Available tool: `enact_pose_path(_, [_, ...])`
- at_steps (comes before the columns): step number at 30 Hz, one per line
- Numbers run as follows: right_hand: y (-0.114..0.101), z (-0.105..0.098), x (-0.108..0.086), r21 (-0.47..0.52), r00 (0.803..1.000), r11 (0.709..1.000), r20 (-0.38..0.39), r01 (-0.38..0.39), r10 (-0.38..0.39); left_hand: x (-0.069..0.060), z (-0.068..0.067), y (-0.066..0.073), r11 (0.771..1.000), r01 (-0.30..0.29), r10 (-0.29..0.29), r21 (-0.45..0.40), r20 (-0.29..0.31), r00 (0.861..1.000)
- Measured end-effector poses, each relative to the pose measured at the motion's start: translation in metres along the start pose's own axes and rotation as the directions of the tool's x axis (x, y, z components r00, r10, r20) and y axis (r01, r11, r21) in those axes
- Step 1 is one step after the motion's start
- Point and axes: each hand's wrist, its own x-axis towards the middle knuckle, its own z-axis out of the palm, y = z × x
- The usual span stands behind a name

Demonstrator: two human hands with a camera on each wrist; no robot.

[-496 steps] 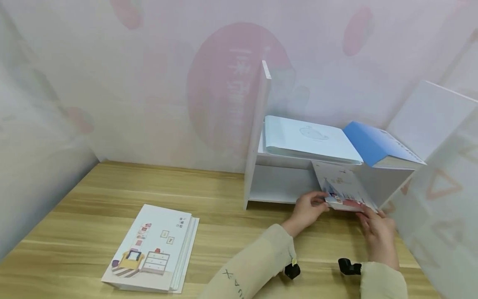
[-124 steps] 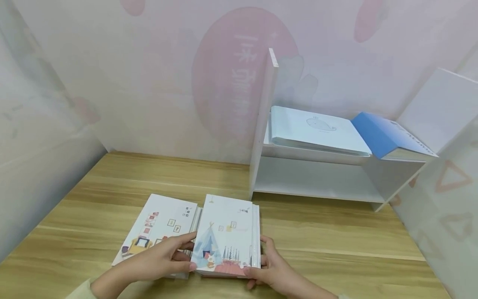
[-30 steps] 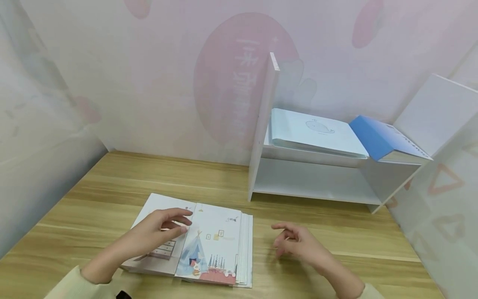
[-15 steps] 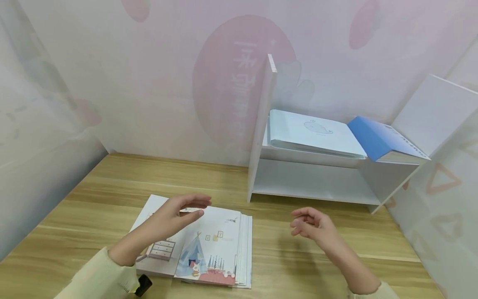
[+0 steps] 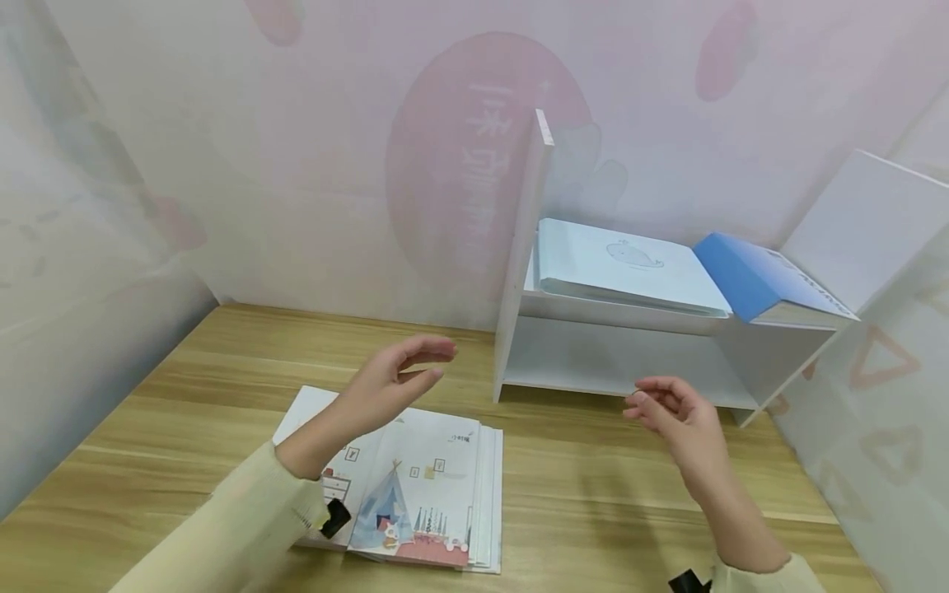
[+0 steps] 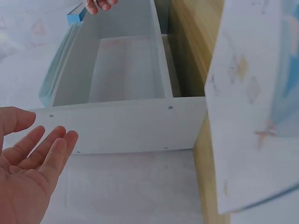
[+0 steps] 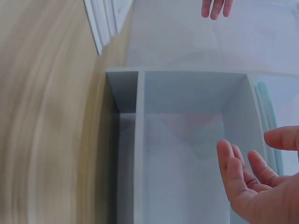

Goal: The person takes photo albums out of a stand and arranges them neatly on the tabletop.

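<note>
In the head view my left hand (image 5: 393, 383) hovers over the top edge of the tent-picture book (image 5: 437, 494), fingers loosely bent and holding nothing. This book lies flat beside another white book (image 5: 352, 465), partly hidden by my left forearm. My right hand (image 5: 685, 420) is in the air before the white shelf's lower compartment (image 5: 608, 354), also holding nothing. A pale whale book (image 5: 630, 268) and a blue book (image 5: 771, 280) lie on the shelf's upper board. Both wrist views show the left hand (image 6: 32, 163) and the right hand (image 7: 257, 182) with relaxed fingers near the shelf.
The white shelf has a tall left side panel (image 5: 522, 255) and a tilted white panel (image 5: 863, 226) at the right. Wood-grain table surface (image 5: 578, 527) lies in front of the shelf, and printed cloth (image 5: 296, 206) hangs behind and at the sides.
Both hands have risen away from the books toward the shelf, the left forward and rightward, the right further right and forward. The two books on the table stay where they were.
</note>
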Motion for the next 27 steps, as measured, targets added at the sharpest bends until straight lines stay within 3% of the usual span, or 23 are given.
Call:
enact_pose_path(4, [-0.004,-0.006,0.002,-0.040,0.991,0.998,-0.121,0.049,-0.054,0.013,0.008,0.006,0.999,-0.021,0.018,-0.045,-0.051,0.999])
enact_pose_path(10, [-0.011,-0.012,0.009,-0.101,0.951,0.988,-0.278,0.115,-0.139,0.032,0.024,0.012,0.994,-0.035,0.022,-0.101,-0.128,0.992])
enact_pose_path(14, [-0.014,-0.016,0.019,-0.164,0.921,0.979,-0.349,0.120,-0.172,0.045,0.034,0.016,0.989,-0.062,0.036,-0.133,-0.188,0.982])
enact_pose_path(19, [-0.016,-0.019,0.032,-0.290,0.867,0.946,-0.424,0.144,-0.261,0.059,0.044,0.023,0.987,-0.124,0.098,-0.101,-0.231,0.968])
enact_pose_path(23, [-0.018,-0.025,0.039,-0.293,0.836,0.943,-0.470,0.154,-0.283,0.070,0.051,0.028,0.982,-0.173,0.148,-0.078,-0.251,0.957])
enact_pose_path(27, [-0.023,-0.033,0.047,-0.303,0.819,0.942,-0.498,0.144,-0.285,0.077,0.058,0.033,0.974,-0.210,0.183,-0.082,-0.255,0.949])
